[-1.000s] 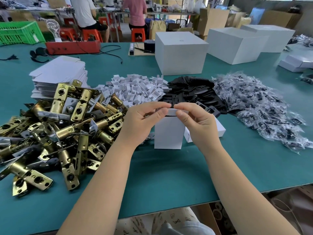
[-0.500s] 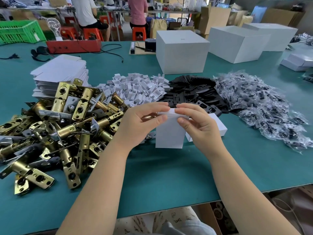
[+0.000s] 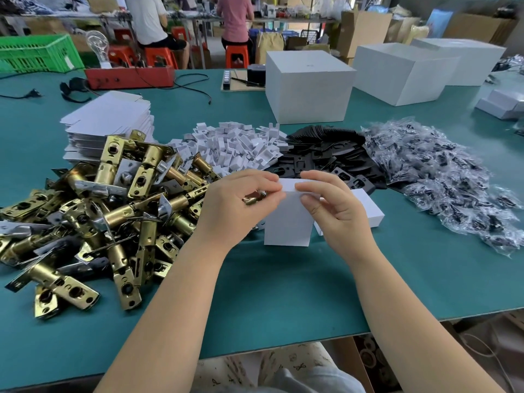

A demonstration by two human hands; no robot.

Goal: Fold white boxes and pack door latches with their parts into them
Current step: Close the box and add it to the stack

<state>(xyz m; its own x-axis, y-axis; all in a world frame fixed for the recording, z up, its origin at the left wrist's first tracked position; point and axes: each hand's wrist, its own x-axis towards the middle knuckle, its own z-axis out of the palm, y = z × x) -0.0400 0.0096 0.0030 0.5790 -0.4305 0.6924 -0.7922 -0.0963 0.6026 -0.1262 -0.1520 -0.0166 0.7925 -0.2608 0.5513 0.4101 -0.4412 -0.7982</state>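
Two hands work on one small white box (image 3: pixel 286 222) that stands upright on the green worktop (image 3: pixel 283 293), near its front edge. The left hand (image 3: pixel 241 202) pinches the top flap of the box from the left side, and the grip of the right hand (image 3: pixel 337 205) is closed on the same flap from the right. A brass part shows between the left fingers and the box opening. Just behind the right hand lies a second white box (image 3: pixel 368 208), flat on the worktop. To the left is a big heap of brass door latches (image 3: pixel 107 208), and behind it a stack of flat box blanks (image 3: pixel 110 120). Farther back lie white plastic pieces (image 3: pixel 241 146), black plates (image 3: pixel 326 154) and small bags of screws (image 3: pixel 453 182).
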